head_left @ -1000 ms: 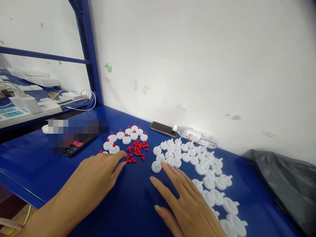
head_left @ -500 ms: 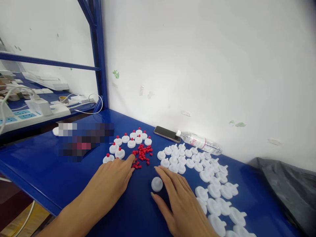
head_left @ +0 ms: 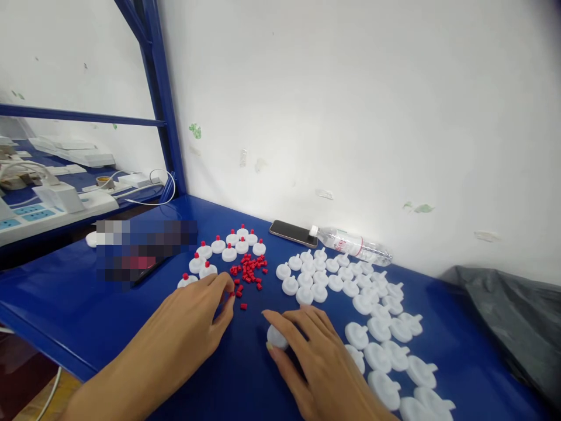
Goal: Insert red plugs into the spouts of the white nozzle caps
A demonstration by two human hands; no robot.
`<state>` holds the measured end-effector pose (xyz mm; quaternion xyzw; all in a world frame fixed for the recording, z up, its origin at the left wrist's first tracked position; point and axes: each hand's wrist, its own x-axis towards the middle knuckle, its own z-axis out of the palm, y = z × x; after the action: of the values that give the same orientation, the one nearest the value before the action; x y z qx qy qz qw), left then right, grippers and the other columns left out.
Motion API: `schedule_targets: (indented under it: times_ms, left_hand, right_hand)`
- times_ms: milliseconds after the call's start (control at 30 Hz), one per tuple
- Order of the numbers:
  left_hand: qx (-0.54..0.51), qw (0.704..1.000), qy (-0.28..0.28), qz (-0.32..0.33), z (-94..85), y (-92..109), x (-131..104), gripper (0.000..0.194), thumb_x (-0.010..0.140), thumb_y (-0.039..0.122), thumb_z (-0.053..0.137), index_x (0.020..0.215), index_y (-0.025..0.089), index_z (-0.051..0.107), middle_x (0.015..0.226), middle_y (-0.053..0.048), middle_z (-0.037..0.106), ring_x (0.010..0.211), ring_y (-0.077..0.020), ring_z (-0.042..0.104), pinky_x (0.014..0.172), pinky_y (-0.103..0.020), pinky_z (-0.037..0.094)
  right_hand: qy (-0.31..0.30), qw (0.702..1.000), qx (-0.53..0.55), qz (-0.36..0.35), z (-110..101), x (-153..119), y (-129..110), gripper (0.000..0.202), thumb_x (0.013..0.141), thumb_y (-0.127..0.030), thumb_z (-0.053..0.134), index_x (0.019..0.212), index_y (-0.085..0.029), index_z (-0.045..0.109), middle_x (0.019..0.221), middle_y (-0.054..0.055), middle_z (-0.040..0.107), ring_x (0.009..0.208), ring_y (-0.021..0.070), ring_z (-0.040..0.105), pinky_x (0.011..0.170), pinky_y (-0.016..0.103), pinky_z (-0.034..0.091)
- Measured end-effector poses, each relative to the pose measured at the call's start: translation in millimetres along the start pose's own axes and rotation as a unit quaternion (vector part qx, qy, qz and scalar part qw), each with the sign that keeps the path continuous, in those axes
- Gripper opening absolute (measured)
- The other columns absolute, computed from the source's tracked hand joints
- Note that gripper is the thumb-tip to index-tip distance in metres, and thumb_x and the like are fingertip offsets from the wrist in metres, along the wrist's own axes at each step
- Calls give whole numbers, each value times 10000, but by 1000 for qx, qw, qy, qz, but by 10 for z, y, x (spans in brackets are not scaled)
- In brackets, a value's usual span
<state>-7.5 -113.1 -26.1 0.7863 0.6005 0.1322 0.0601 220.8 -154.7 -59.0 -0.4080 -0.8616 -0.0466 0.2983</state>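
Observation:
My left hand [head_left: 204,307] has thumb and forefinger pinched together, with a bit of a small red cap showing between the tips. Just beyond it lies a loose pile of small red caps [head_left: 248,269]. Thumb and forefinger of my right hand [head_left: 309,345] are closed about a white round spouted lid [head_left: 276,337] on the blue table; the hand partly covers it. To the right spread several more white spouted lids [head_left: 380,328] without red caps, many lying with spouts sideways. Several lids with red tips [head_left: 229,253] stand upright behind my left hand.
A phone [head_left: 293,233] and a clear plastic bottle [head_left: 353,244] lie along the wall. A dark plastic bag [head_left: 495,321] occupies the right side. A blurred dark item [head_left: 144,251] sits at left, near a power strip [head_left: 56,210] and blue rack post [head_left: 164,105].
My left hand has drawn back slightly from the red pile, pinching a red cap. My right thumb and forefinger have closed in on the white lid. The view has shifted slightly.

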Motion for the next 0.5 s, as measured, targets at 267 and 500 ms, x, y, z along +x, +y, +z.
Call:
schedule_targets:
  times_ms: [267, 500]
  left_hand:
    - [-110, 984, -35, 132, -26, 85, -117, 268, 983, 232, 473, 1075, 283, 720, 1021, 6, 754, 814, -145, 696, 732, -232, 492]
    - [-203, 946, -80, 238, -3, 158, -137, 281, 1012, 176, 477, 1100, 306, 710, 1047, 16, 701, 865, -91, 671, 786, -183, 488]
  right_hand:
    - [39, 999, 10, -6, 20, -24, -13, 218, 989, -240, 565, 1185, -195, 650, 1019, 64, 718, 942, 208, 699, 977, 434, 520]
    - [37, 999, 9, -13, 10, -35, -14, 249, 1001, -227, 544, 1218, -172, 652, 1036, 75, 713, 951, 214, 690, 962, 436, 508]
